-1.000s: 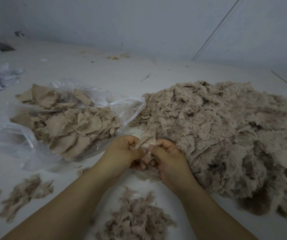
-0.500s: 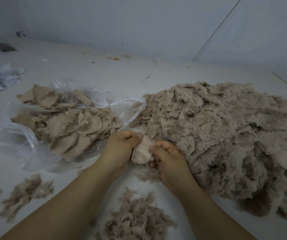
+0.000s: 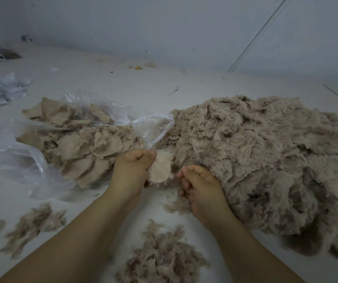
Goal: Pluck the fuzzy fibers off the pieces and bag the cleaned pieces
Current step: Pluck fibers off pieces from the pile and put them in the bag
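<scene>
Dim, cool, flat light across the whole view, with a bluish-grey cast on the wall (image 3: 164,23) and the white surface (image 3: 123,86). No hard shadows; only soft dark patches under the big fuzzy pile (image 3: 266,160) at lower right. Faint glare glints on the clear plastic bag (image 3: 156,127). Wide-angle bending shows in the slanted line on the wall (image 3: 258,33). The fibre tufts (image 3: 33,223) at lower left smear with blur; corners darken and soften.

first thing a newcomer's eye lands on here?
The big fuzzy tan pile filling the right side. Next, the left hand at centre pinching a round pale piece, the right hand beside it. On the left, a clear plastic bag holds flatter pieces.
</scene>
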{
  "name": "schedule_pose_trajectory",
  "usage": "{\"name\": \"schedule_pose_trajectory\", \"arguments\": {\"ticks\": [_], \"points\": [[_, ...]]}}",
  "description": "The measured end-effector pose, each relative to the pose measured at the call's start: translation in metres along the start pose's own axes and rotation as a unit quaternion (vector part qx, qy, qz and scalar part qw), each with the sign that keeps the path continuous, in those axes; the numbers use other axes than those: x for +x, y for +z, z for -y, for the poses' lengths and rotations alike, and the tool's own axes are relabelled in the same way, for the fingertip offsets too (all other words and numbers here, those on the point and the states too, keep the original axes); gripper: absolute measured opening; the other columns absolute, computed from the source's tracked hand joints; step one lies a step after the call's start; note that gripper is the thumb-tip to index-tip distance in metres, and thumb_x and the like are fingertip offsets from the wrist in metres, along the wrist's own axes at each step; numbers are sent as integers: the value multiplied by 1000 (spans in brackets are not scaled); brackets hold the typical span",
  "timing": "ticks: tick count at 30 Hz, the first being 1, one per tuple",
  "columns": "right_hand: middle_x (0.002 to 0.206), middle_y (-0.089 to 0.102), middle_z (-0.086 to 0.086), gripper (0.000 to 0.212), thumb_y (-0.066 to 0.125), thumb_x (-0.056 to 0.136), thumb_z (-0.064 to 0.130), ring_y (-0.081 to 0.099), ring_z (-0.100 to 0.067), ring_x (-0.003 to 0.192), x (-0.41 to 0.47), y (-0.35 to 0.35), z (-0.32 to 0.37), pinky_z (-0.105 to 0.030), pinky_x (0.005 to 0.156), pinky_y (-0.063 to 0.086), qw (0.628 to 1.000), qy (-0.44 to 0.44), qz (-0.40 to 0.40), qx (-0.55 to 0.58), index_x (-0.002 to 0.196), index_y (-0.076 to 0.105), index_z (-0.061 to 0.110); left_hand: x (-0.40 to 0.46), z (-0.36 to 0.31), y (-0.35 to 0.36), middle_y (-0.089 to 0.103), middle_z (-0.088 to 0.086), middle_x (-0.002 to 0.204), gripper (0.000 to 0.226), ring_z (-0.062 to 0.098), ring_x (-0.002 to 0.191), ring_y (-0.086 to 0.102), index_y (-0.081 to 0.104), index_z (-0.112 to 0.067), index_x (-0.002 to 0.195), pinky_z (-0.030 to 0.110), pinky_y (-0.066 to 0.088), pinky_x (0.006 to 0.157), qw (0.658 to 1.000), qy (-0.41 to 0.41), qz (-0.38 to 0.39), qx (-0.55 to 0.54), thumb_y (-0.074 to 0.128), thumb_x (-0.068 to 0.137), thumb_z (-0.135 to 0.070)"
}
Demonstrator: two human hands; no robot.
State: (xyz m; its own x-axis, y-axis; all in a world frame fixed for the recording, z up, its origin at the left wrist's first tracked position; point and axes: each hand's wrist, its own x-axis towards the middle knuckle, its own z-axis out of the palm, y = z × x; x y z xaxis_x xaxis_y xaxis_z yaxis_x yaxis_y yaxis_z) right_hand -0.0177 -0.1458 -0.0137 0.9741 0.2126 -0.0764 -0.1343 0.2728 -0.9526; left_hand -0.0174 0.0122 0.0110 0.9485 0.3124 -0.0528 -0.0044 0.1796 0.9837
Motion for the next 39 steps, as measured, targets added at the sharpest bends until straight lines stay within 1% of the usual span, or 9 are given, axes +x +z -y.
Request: {"name": "schedule_pose_trajectory", "arguments": {"ticks": [9, 15, 18, 20, 23, 29, 32, 37, 39], "points": [[61, 57, 7, 18, 68, 80, 32, 50, -8, 53, -4, -3, 2, -22, 51, 44, 992, -15, 65, -110, 64, 69, 25, 4, 1, 2, 42, 10, 55, 39, 15, 41, 33, 54, 17, 79, 18, 30, 38, 997, 35, -62, 10, 60, 97, -17], [57, 57, 4, 17, 79, 81, 10, 52, -7, 50, -4, -2, 0, -18, 47, 44, 990, -33, 70, -120, 70, 76, 22, 34, -26, -25, 59, -10, 51, 24, 3, 44, 53, 63, -20, 67, 18, 43, 43, 965, 150, -185, 110, 67, 89, -12], [56, 53, 5, 24, 74, 84, 0, 49, -8, 50, -5, -1, 2, -18, 48, 43, 989, -31, 85, -116, 73, 77, 20, 51, -42, -42, 61, -11, 68, 15, 1, 61, 57, 63, -20, 74, 16, 45, 60, 886, 298, -203, 292, 66, 86, -10], [56, 53, 5, 26, 70, 86, -3, 49, -8, 50, -7, 0, 4, -18, 50, 43, 989, -29, 88, -117, 75, 76, 20, 60, -41, -52, 62, 6, 77, 11, 24, 71, 57, 62, -9, 75, 31, 44, 64, 790, 358, -154, 474, 60, 82, 0], [62, 63, 7, 31, 63, 93, 3, 56, -6, 53, -7, 0, 4, -21, 54, 47, 989, -15, 65, -132, 73, 77, 22, 66, -32, -52, 64, 19, 84, 6, 36, 77, 61, 61, -4, 75, 38, 47, 62, 664, 268, -19, 698, 58, 77, 1], [53, 43, 5, 37, 57, 95, 32, 47, -8, 49, -3, -1, 0, -24, 56, 46, 996, 5, 52, -77, 63, 67, 18, 58, -39, -37, 61, 13, 96, 22, 35, 94, 56, 67, -8, 92, 43, 47, 79, 576, 247, -51, 777, 57, 73, -8], [49, 39, 4, 44, 56, 97, 38, 41, -9, 46, -2, -1, -2, -23, 52, 45, 999, 2, 35, -37, 59, 62, 15, 37, -36, -17, 49, 19, 91, 12, 37, 77, 52, 58, -1, 77, 41, 38, 62, 603, 334, -59, 722, 56, 65, -2], [46, 39, 3, 47, 55, 96, 40, 40, -11, 45, -3, 0, -1, -23, 49, 42, 1000, -4, 19, -1, 57, 62, 16, 23, -10, 23, 57, 5, 93, 21, 21, 78, 54, 67, -5, 98, 34, 48, 70, 817, 230, 117, 516, 69, 84, -20], [45, 37, 2, 46, 56, 94, 40, 37, -12, 45, -3, 1, -1, -24, 48, 40, 1000, -6, 11, 12, 56, 62, 15, 20, -2, 36, 62, 5, 88, 17, 19, 78, 57, 67, -4, 97, 33, 48, 70, 864, 187, 157, 441, 69, 82, -11]]}}
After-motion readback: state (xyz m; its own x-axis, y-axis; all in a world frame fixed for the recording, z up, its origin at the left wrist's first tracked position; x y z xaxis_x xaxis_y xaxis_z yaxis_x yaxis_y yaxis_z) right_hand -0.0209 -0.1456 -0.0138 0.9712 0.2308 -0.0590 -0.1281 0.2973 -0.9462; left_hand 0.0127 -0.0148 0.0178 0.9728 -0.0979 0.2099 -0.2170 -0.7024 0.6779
